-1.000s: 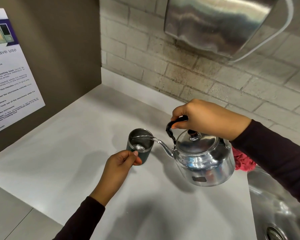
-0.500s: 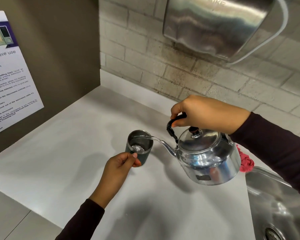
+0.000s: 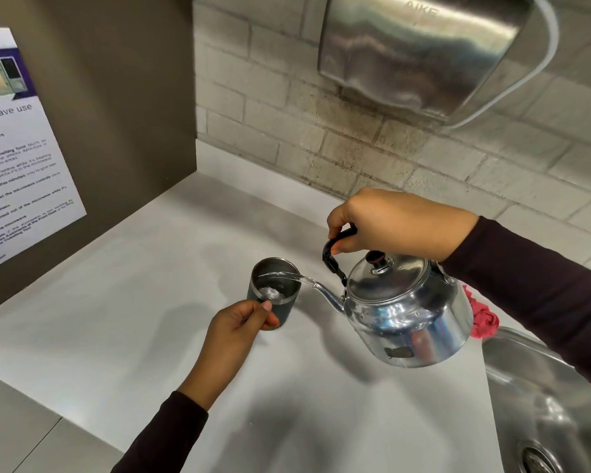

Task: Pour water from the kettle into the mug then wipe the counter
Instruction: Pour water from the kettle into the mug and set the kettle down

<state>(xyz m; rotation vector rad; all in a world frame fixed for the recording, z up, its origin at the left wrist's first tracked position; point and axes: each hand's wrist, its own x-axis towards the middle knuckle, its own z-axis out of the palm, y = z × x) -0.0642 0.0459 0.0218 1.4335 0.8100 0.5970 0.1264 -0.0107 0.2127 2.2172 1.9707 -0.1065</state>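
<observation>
Right hand (image 3: pixel 394 223) — clenched on handle of kettle (image 3: pixel 406 312), tilted, stream entering mug (image 3: pixel 275 286). Left hand (image 3: pixel 239 324) — gripping mug on desk (image 3: pixel 123 322). Pour step underway; next: level kettle, fetch red cloth (image 3: pixel 481 319) behind it

— How did we have our hands?
— Our right hand (image 3: pixel 394 224) reached in from the right, knuckles up, fingers curled shut around the kettle's handle (image 3: pixel 335 249).
— And the left?
— Our left hand (image 3: pixel 236 331) came from below, forearm angled upward, fingers and thumb closed on the mug (image 3: pixel 276 291).
</observation>
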